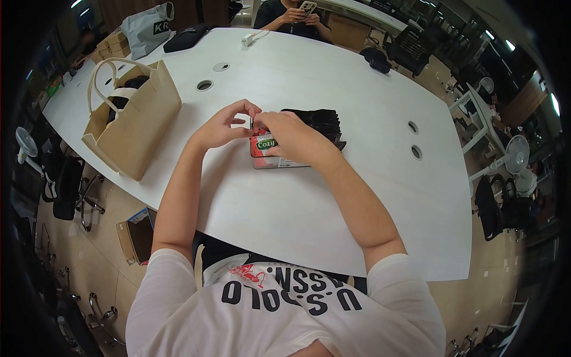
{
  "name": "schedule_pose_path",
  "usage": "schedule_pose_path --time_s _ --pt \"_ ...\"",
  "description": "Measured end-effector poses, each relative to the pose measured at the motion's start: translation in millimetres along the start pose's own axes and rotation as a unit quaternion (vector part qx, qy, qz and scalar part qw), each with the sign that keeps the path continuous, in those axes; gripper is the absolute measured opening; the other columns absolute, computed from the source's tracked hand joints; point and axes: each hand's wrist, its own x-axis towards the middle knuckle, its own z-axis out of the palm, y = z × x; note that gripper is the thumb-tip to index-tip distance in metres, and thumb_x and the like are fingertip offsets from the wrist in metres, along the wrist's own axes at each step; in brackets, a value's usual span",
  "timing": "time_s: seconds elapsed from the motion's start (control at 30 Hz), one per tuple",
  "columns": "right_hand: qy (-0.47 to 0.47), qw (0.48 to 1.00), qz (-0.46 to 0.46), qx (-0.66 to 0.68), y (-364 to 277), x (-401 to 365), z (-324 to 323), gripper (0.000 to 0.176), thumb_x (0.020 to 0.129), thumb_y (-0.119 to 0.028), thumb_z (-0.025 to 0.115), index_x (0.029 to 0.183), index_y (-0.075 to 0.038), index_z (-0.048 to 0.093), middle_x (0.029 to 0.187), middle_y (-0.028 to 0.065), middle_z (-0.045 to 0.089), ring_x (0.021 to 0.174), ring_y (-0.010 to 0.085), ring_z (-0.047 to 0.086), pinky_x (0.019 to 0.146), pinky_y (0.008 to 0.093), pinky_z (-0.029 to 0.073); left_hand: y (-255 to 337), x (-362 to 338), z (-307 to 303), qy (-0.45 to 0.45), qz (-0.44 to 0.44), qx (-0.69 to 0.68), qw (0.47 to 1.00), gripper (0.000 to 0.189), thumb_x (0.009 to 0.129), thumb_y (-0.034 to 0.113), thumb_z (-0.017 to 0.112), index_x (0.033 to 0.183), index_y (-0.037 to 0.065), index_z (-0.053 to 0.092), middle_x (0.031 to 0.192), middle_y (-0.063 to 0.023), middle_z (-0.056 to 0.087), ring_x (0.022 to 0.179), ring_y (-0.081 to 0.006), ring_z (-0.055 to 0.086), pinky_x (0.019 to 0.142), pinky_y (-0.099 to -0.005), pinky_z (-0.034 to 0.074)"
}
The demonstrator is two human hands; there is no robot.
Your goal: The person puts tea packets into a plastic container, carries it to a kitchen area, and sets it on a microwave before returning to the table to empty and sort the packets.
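A red box with a green "Cozy" label (262,144) lies on the white table in front of me. Beneath its front edge shows a paler strip with a printed white label, perhaps a second box. My right hand (297,137) covers most of the box from above, thumb at the front and fingertips over the far left end. At that same end, the curled fingers of my left hand (221,126) meet the right fingertips and pinch the box's edge. Just behind the right hand sits a stack of shiny black packets (324,123), partly hidden.
A cream tote bag (138,125) with dark things inside stands at the left of the white table (369,208). Farther back are a black pouch (185,37), a grey bag (146,30), a white plug (247,40) and a person (294,16) holding a phone. Round cable holes dot the tabletop.
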Motion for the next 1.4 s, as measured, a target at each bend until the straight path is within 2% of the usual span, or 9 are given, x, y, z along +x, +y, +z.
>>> schedule_pose_path --time_s 0.17,0.27,0.37,0.5,0.67,0.77,0.87,1.17,1.4 --pt "0.045 0.997 -0.014 0.061 0.2 0.1 -0.7 0.066 0.074 -0.005 0.090 0.130 -0.006 0.053 0.118 0.0145 0.065 0.116 0.0284 0.065 0.097 0.0368 0.057 16.4 -2.2 8.7 0.008 -0.006 0.066 0.998 0.028 0.076 0.009 0.072 0.104 0.008 0.066 0.138 -0.0081 0.060 0.134 -0.0261 0.052 0.117 -0.0470 0.038" --pt "0.021 0.996 -0.004 0.089 -3.5 -0.3 -8.6 0.064 0.074 -0.005 0.089 0.127 -0.006 0.055 0.117 0.0141 0.065 0.114 0.0294 0.065 0.098 0.0390 0.056 11.4 -0.3 7.6 -0.004 0.012 0.122 0.992 0.022 0.074 0.012 0.076 0.094 0.007 0.069 0.139 -0.0102 0.060 0.136 -0.0298 0.051 0.117 -0.0472 0.038" --pt "0.038 0.997 -0.021 0.058 2.6 -6.3 -19.9 0.059 0.071 -0.006 0.091 0.120 -0.007 0.059 0.115 0.0112 0.065 0.115 0.0295 0.062 0.101 0.0384 0.054 13.8 -0.2 9.0 -0.004 0.021 0.158 0.987 0.021 0.072 0.014 0.079 0.090 0.007 0.070 0.142 -0.0126 0.059 0.137 -0.0326 0.050 0.117 -0.0476 0.038" --pt "0.008 0.995 -0.021 -0.098 4.7 -11.5 -29.6 0.054 0.067 -0.008 0.093 0.113 -0.007 0.065 0.116 0.0068 0.065 0.120 0.0287 0.056 0.105 0.0376 0.050 23.0 -2.8 15.8 0.014 0.014 0.200 0.980 0.021 0.074 0.019 0.084 0.087 0.008 0.072 0.146 -0.0145 0.058 0.142 -0.0335 0.045 0.115 -0.0470 0.041" --pt "0.065 0.977 -0.036 -0.199 4.5 -9.9 -13.7 0.053 0.064 -0.009 0.094 0.111 -0.010 0.070 0.122 0.0050 0.063 0.123 0.0282 0.053 0.110 0.0386 0.047 32.0 -4.4 23.1 0.008 -0.011 0.228 0.973 0.026 0.072 0.017 0.083 0.092 0.007 0.070 0.152 -0.0147 0.053 0.145 -0.0361 0.041 0.118 -0.0478 0.038" --pt "0.042 0.983 -0.022 -0.176 5.4 -14.7 -31.1 0.047 0.067 -0.013 0.093 0.107 -0.009 0.070 0.119 0.0058 0.061 0.121 0.0259 0.055 0.115 0.0433 0.043 31.4 -4.5 22.0 0.004 -0.015 0.233 0.972 0.028 0.072 0.018 0.084 0.093 0.006 0.070 0.152 -0.0147 0.053 0.145 -0.0362 0.040 0.118 -0.0476 0.038" --pt "0.092 0.972 -0.013 -0.217 6.4 -21.4 -34.3 0.052 0.066 -0.011 0.093 0.112 -0.009 0.070 0.122 0.0070 0.060 0.122 0.0262 0.055 0.111 0.0423 0.045 31.4 -5.0 21.8 0.003 -0.021 0.229 0.973 0.030 0.072 0.018 0.084 0.095 0.005 0.070 0.153 -0.0148 0.052 0.145 -0.0359 0.041 0.117 -0.0475 0.039" --pt "0.102 0.975 -0.033 -0.195 3.0 -7.6 -11.1 0.073 0.064 -0.010 0.095 0.130 -0.013 0.063 0.139 0.0113 0.055 0.129 0.0306 0.053 0.111 0.0432 0.045 26.2 -5.5 23.4 0.011 -0.033 0.231 0.972 0.044 0.072 0.024 0.086 0.108 0.002 0.073 0.153 -0.0199 0.050 0.145 -0.0368 0.042 0.116 -0.0475 0.041" --pt "0.086 0.978 -0.022 -0.191 10.1 -10.4 -6.2 0.065 0.065 -0.012 0.093 0.125 -0.010 0.066 0.142 0.0116 0.055 0.135 0.0312 0.049 0.115 0.0452 0.043 32.1 -4.2 27.0 0.001 -0.034 0.276 0.961 0.043 0.071 0.024 0.088 0.106 0.000 0.075 0.153 -0.0195 0.051 0.145 -0.0370 0.042 0.117 -0.0464 0.041"
